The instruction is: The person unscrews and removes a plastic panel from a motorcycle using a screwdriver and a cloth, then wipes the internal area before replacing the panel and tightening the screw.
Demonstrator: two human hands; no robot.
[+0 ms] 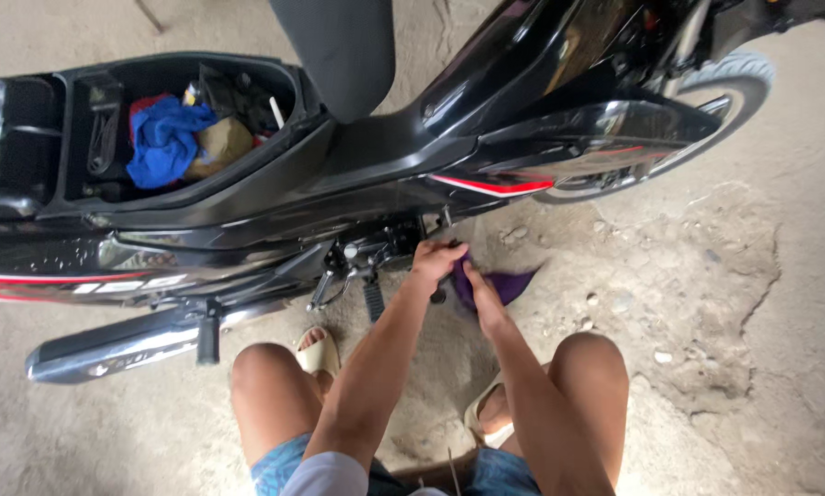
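Fingers (442, 254) of our left hand (435, 262) curl inward against the underside of the black motorcycle (376, 165) at the centre of the frame, beside the engine parts; whether they grip anything there we cannot tell. Our right hand (479, 292), just right of it and touching it, pinches a purple cloth (504, 285) that hangs toward the dirt ground (706, 303). Both forearms reach up from the bottom of the frame, between our bare knees. A foot peg (373, 298) juts out just left of the hands, and the chrome exhaust pipe (109, 347) lies at lower left. At upper left the open under-seat compartment (91, 119) holds a blue rag (164, 138), with the raised seat (339, 46) above centre.
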